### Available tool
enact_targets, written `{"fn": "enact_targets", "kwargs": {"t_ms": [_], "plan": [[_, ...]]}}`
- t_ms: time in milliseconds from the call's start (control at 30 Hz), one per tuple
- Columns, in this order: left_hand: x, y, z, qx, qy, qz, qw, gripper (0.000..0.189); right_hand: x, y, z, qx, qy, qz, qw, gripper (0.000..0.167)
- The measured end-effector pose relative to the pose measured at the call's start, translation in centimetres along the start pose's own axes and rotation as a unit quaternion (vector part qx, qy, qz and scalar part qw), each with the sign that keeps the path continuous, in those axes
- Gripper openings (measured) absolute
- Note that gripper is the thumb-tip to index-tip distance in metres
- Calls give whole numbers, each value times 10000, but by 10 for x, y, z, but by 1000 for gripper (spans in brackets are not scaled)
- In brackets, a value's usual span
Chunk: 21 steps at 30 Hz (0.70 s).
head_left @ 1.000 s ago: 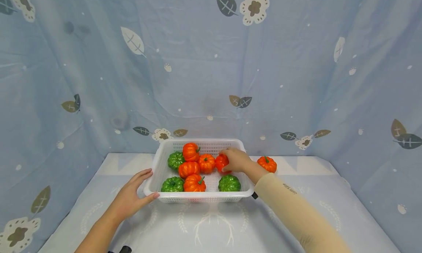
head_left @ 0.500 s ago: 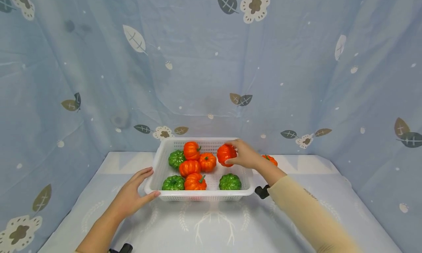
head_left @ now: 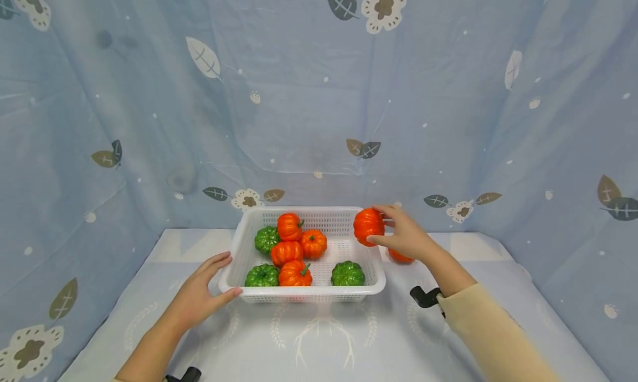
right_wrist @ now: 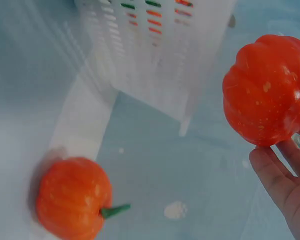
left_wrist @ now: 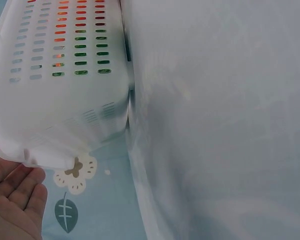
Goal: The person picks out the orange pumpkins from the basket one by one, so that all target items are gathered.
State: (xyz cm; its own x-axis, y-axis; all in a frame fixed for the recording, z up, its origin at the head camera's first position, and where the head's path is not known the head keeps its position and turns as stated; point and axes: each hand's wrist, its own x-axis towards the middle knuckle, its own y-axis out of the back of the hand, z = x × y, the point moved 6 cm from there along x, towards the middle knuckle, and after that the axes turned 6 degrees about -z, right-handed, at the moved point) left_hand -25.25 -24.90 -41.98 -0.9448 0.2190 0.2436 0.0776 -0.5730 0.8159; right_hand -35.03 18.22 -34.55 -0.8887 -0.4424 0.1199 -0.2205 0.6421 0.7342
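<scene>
My right hand (head_left: 407,238) pinches a glossy red-orange toy pumpkin (head_left: 368,226) between thumb and fingers. It is held up over the right rim of a white plastic basket (head_left: 306,295). In the right wrist view the pumpkin (right_wrist: 265,90) hangs apart from the basket wall (right_wrist: 155,65). My left hand (head_left: 199,296) touches the basket's left rim with spread fingers, the thumb at the near-left corner. In the left wrist view the fingertips (left_wrist: 35,175) meet the rim's edge. Inside the basket lie several orange pumpkins (head_left: 294,274) and green pumpkins (head_left: 347,273), mostly grouped on the left.
Another orange pumpkin (right_wrist: 72,197) with a green stem lies on the table, right of the basket; in the head view my right hand partly covers it. The pale cloth-covered table (head_left: 319,343) meets a blue patterned curtain (head_left: 299,122) behind the basket.
My right hand has lifted the red-orange pumpkin out of the basket's right part and carried it up and right to the rim. The left hand has stayed at the basket's left side.
</scene>
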Motion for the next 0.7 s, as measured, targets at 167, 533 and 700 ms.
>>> {"fn": "enact_targets", "kwargs": {"t_ms": [167, 533, 700], "plan": [[0, 0, -1, -39, 19, 4, 10000, 85, -17, 19, 14, 51, -100, 270, 9996, 82], [1, 1, 1, -33, 63, -43, 10000, 87, -55, 51, 53, -13, -623, 728, 9954, 86], [1, 1, 1, -29, 69, -34, 10000, 87, -67, 58, 76, 60, -995, 898, 9910, 89]]}}
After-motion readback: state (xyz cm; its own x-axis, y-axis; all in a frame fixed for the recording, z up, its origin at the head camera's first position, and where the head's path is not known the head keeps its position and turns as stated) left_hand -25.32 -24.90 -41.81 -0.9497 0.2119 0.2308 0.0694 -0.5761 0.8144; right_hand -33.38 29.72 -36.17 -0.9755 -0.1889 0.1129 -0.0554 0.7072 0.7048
